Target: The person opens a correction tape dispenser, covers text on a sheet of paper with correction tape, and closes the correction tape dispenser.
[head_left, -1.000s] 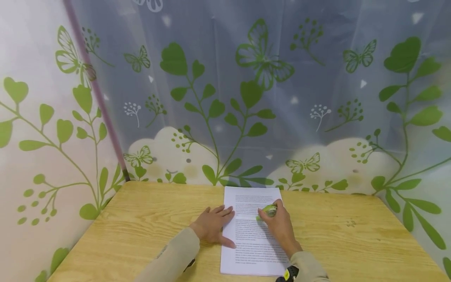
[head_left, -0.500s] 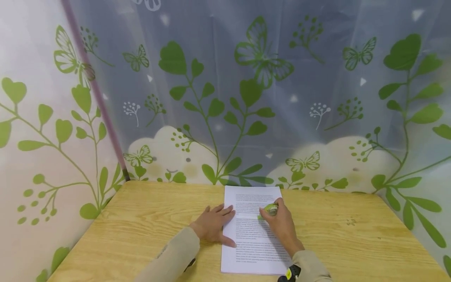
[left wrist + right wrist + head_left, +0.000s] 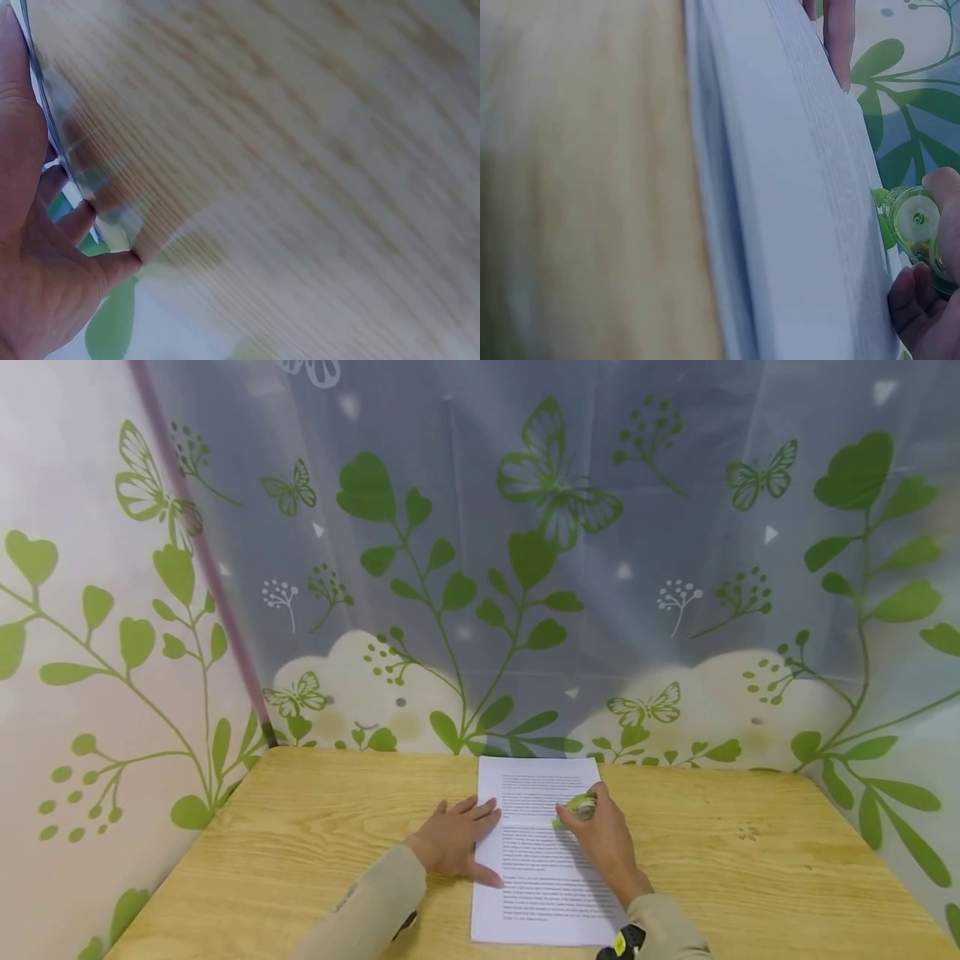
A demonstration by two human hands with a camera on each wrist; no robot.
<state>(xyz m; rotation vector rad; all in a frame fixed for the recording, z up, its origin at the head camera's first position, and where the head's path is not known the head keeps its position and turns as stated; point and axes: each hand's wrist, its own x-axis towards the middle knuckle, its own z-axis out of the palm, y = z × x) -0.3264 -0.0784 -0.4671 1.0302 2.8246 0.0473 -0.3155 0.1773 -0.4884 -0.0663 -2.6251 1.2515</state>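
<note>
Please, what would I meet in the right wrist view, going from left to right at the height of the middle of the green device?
Wooden table → stack of paper → green device with its round clear case → right grip, which holds the device.

Paper stack (image 3: 540, 856) on a wood-grain table (image 3: 337, 785)

We see yellowish, streaked grain, with a small darker mark (image 3: 747, 832) to the right of the paper. The stack lies flat and lengthwise before us, its far end at the table's back edge, its upper face printed with text.
</note>
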